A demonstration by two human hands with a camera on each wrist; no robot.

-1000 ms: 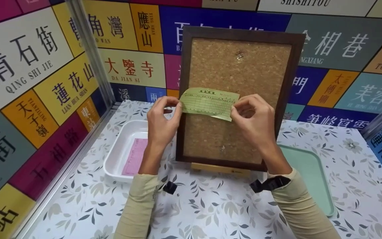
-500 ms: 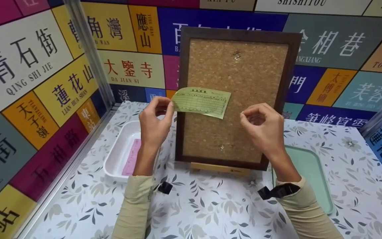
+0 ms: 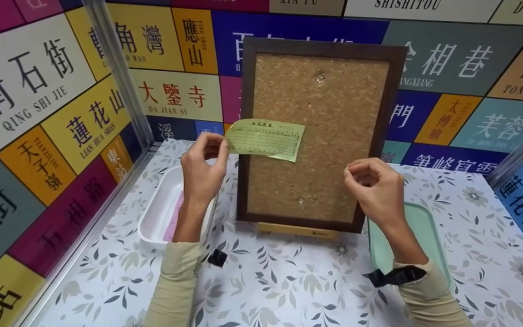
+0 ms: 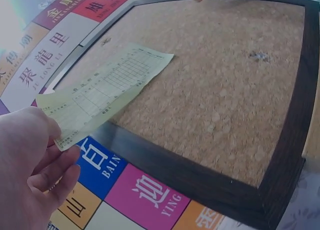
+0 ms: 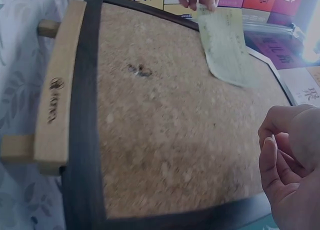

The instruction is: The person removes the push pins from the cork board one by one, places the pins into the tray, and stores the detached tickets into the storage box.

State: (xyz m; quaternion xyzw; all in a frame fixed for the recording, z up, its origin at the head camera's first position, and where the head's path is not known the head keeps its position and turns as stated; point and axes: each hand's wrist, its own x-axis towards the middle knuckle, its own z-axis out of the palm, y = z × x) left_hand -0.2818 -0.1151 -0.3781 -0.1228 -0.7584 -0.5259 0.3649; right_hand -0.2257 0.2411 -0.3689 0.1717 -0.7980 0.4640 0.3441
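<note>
My left hand (image 3: 204, 168) pinches the left end of a pale green printed slip (image 3: 266, 140) between thumb and fingers. The slip bows slightly, and its right end hangs free in front of the cork board (image 3: 316, 104). In the left wrist view the slip (image 4: 110, 85) slants across the board's lower edge. My right hand (image 3: 377, 188) is near the board's lower right edge, thumb and forefinger tips together. A light speck shows at those fingertips in the right wrist view; whether it is a nail or a small object I cannot tell.
The dark-framed board stands on a wooden easel (image 3: 298, 230). Small clear, shiny bits (image 3: 319, 79) are on the cork near top and bottom. A white tray (image 3: 150, 222) with a pink slip (image 3: 170, 222) stands left, a green tray (image 3: 429, 227) right. Sign-patterned walls enclose the table.
My right hand has come away from the slip's right end and moved right and down. My left hand has shifted left, carrying the slip with it.
</note>
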